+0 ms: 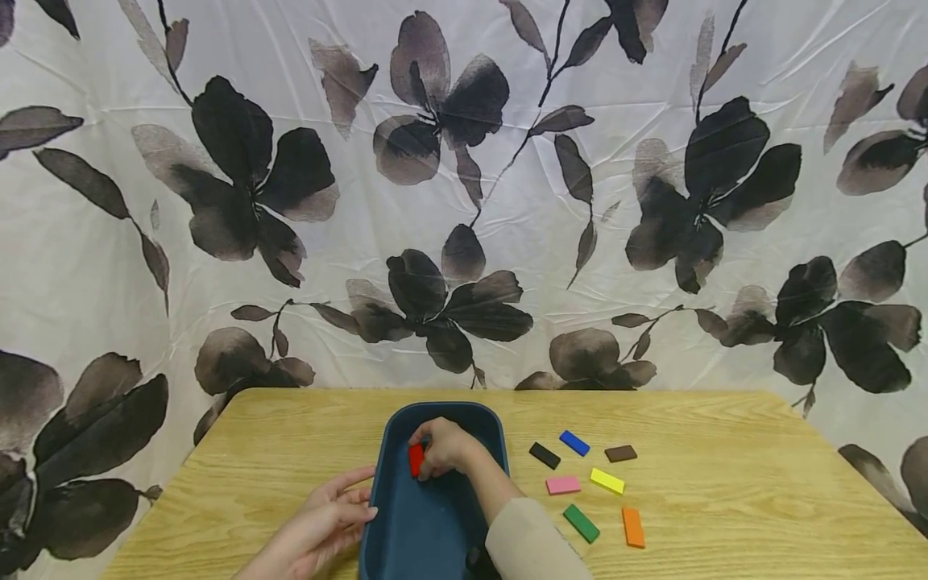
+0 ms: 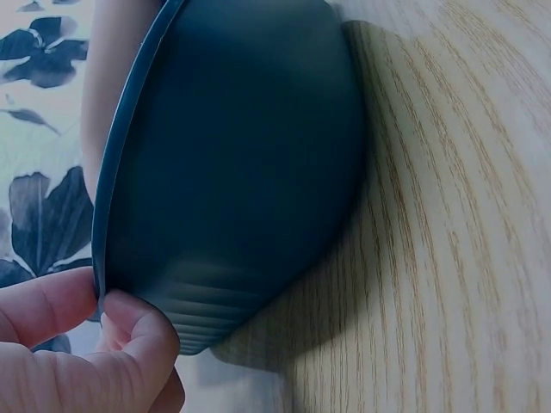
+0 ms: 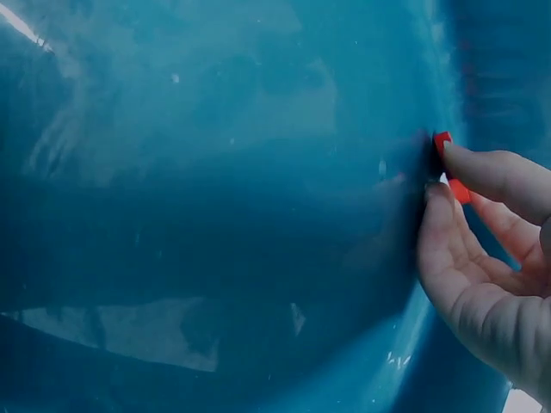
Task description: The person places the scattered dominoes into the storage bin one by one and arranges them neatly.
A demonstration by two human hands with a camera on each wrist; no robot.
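A dark blue tray with raised walls stands on the table in the head view. Inside it, near the far left, my right hand holds a small red block between thumb and fingers. The right wrist view shows parts of the red block between the fingertips, close to the tray wall. At the tray's left side is my left hand. In the left wrist view, its thumb and a finger pinch the tray rim.
Right of the tray lie several blocks: black, blue, brown, pink, yellow, green and orange. A floral cloth hangs behind the wooden table.
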